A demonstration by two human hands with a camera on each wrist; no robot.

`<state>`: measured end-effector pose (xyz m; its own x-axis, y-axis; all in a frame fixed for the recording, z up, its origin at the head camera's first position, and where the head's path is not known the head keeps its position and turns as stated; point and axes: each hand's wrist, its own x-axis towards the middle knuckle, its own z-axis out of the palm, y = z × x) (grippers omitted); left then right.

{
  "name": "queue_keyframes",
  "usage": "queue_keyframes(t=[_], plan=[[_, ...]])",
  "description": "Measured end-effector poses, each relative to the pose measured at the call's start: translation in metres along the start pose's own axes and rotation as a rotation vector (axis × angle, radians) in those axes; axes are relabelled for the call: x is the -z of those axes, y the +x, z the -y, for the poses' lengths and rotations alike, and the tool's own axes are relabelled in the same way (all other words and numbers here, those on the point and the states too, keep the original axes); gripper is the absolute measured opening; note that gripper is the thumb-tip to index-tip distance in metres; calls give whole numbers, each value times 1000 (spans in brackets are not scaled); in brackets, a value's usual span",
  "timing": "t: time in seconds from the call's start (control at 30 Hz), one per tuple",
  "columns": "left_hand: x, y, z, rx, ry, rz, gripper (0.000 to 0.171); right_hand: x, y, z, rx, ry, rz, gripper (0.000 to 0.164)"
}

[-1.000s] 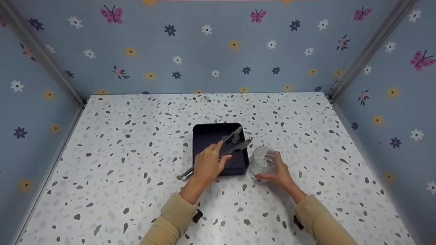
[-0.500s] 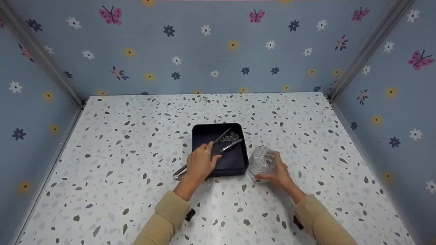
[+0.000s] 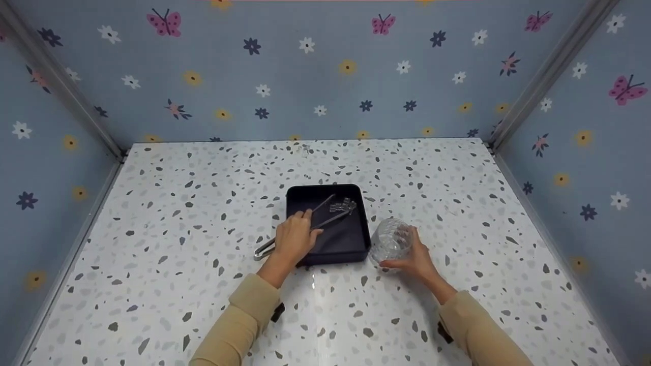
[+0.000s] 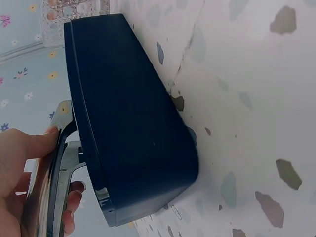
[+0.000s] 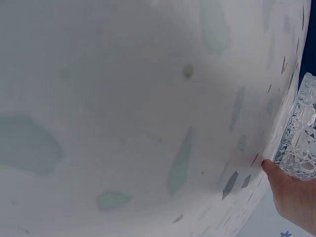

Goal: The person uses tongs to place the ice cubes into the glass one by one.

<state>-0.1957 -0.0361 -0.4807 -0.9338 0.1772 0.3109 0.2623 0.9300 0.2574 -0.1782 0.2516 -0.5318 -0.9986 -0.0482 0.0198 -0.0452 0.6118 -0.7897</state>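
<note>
My left hand grips a pair of metal tongs, whose arms stand spread over the dark blue tray. Several small clear pieces, like ice cubes, lie in the tray's far right part, near the tips of the tongs. In the left wrist view the tray's side wall hides its inside. My right hand holds a cut-pattern clear glass just right of the tray, thumb at its near side and fingers round its right side. The right wrist view shows the glass only at its edge.
Tray and glass stand on a white speckled table. A blue flowered wall closes the back, and similar panels rise at left and right.
My left hand and the tongs have moved left and slightly down, drawing the tips back from the tray's right rim to beside the clear pieces. The right hand and glass stay put.
</note>
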Motion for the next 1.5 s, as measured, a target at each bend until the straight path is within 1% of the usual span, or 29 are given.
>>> queue_keyframes(t=[0.33, 0.57, 0.7, 0.83, 1.07, 1.23, 1.5], plan=[[-7, 10, 2, 12, 29, 50, 48, 1, 0, -1, 10, 23, 2, 96], [-9, 17, 2, 26, 48, 107, 46, 0, 0, -1, 5, 40, 7, 95], [-11, 20, 3, 11, 51, 116, 45, 1, 0, -1, -4, 53, 15, 96], [-14, 22, 5, -5, 49, 118, 45, 1, -1, -1, -9, 39, 16, 96], [-17, 25, 8, 11, 57, 162, 43, 0, 0, -1, 5, 13, 12, 96], [-18, 25, 6, -10, 71, 146, 39, 0, 0, -1, 11, 21, 6, 96], [-21, 24, 7, -36, 81, 85, 34, 0, 0, -1, 17, 42, 3, 96]])
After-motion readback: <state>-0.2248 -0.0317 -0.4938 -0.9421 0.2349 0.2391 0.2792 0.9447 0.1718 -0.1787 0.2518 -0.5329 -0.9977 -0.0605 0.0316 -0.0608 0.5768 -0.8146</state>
